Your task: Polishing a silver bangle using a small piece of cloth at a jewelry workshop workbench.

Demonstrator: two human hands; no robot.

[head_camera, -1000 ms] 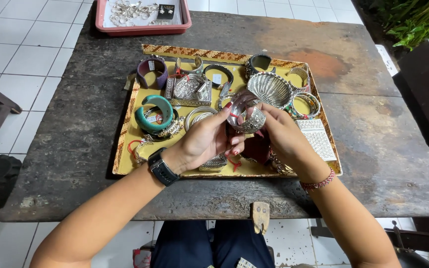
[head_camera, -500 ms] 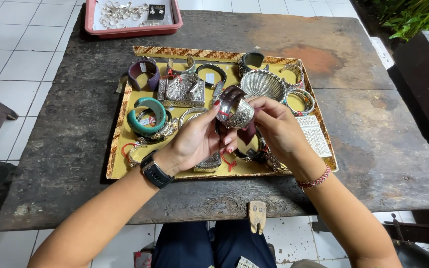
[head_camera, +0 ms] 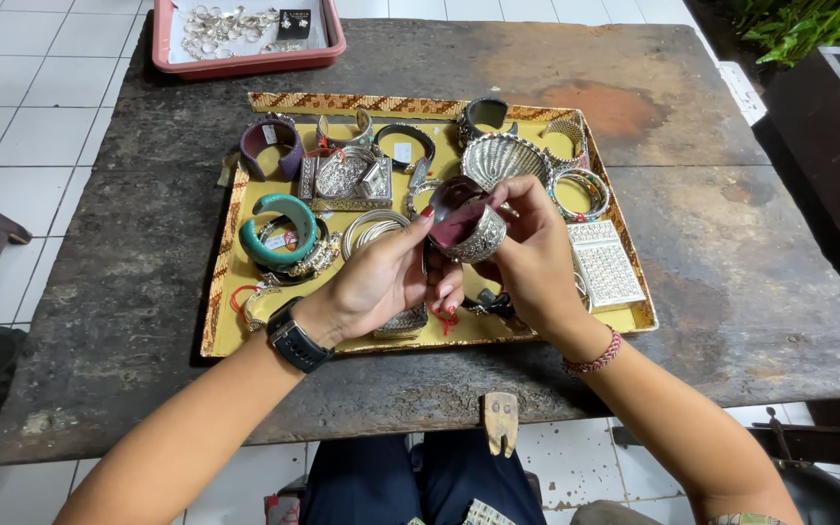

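- Dark worn tabletop carries two trays: one yellow tray, one pink tray.
- Both hands, left hand and right hand, have fingers closed around one silver cuff bracelet, held above the yellow tray.
- One teal bangle lies there.

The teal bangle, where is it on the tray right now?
In the head view the teal bangle sits on the left side of the yellow tray, below the purple cuff and left of the left hand.

Wide silver cuff bracelet — maroon-lined, tilted — raised above tray
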